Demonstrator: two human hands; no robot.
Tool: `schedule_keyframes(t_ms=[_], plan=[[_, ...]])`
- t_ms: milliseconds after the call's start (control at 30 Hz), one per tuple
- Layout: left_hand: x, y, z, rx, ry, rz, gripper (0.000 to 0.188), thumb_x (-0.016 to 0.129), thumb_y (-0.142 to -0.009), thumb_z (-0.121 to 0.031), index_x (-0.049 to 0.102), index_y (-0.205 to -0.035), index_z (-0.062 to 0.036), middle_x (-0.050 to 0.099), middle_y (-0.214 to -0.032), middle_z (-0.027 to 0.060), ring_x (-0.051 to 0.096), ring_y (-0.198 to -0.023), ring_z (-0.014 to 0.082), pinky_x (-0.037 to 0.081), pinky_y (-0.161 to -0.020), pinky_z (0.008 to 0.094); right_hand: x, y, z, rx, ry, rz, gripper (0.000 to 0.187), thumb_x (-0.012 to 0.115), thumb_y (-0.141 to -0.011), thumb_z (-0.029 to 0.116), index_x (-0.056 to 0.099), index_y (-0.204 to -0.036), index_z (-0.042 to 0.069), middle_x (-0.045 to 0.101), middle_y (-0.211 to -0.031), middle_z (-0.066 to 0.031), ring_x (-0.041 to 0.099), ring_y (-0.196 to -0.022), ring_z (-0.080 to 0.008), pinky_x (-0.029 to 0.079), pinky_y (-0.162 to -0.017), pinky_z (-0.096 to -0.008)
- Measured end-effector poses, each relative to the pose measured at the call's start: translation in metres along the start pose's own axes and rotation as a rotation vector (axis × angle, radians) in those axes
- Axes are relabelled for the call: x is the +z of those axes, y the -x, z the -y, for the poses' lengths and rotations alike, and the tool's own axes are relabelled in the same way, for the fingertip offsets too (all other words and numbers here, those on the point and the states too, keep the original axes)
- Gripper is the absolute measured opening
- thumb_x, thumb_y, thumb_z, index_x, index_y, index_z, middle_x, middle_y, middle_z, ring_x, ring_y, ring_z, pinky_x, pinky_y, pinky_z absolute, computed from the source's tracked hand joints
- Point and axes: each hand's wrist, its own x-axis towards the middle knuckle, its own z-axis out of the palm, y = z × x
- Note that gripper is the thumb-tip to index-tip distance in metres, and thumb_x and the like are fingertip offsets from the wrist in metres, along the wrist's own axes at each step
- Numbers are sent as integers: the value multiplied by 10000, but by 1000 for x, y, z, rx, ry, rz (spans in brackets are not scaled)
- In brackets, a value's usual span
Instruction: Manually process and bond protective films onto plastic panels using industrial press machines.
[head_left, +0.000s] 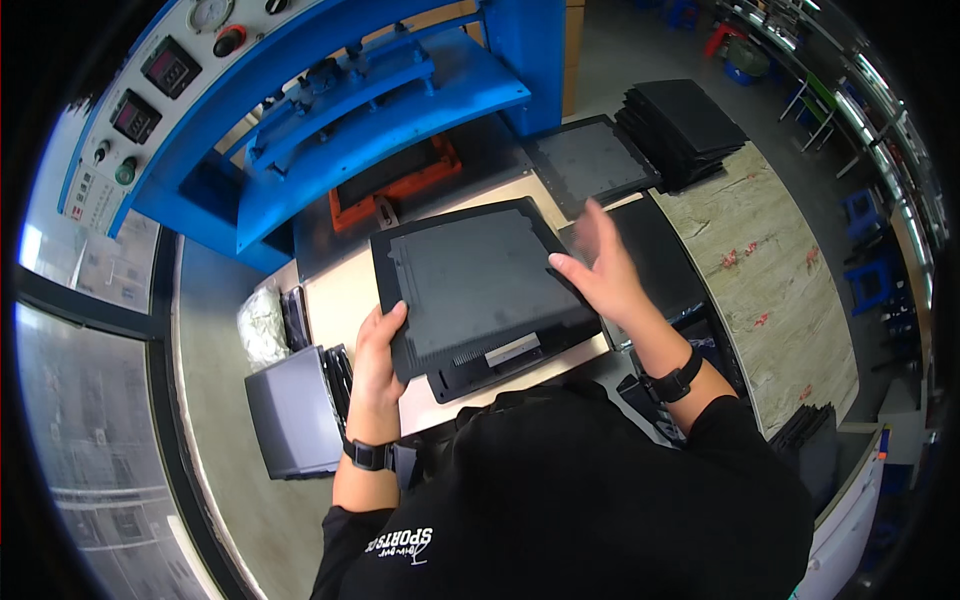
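A flat black rectangular plastic panel with raised edges is held tilted in front of my body. My left hand grips its left edge, thumb on top and fingers mostly hidden beneath. At its right edge is my right hand, with fingers stretched out and slightly blurred. The right thumb tip lies at the panel's edge; whether it touches I cannot tell. Under the panel's near side shows another black frame-like part, with a pale metallic strip by the panel's near edge.
A blue press stands ahead, with an orange-red frame fixture below its plate. Beyond my right hand lie a black tray-like panel and a stack of black sheets. Dark panels and a clear plastic bag sit left.
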Motion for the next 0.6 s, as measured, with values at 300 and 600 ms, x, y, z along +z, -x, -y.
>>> schedule_keyframes(t_ms=[300, 600], plan=[[9, -40, 9, -28, 498, 463, 309, 465, -948, -153, 481, -1204, 18, 623, -1080, 160, 604, -1013, 239, 510, -857, 357, -4, -29, 25, -740, 704, 189, 285, 606, -794, 54, 600, -1079, 43, 622, -1121, -120, 600, -1043, -286, 487, -875, -377], [-140, -170, -29, 414, -1558, -34, 526, 613, -848, -315, 515, -1236, 27, 505, -1282, 234, 438, -1236, 360, 336, -1043, 406, -102, 10, 20, -103, 344, -474, 122, 566, -908, 90, 585, -954, -21, 643, -797, -93, 575, -714, -111, 461, -633, -257]])
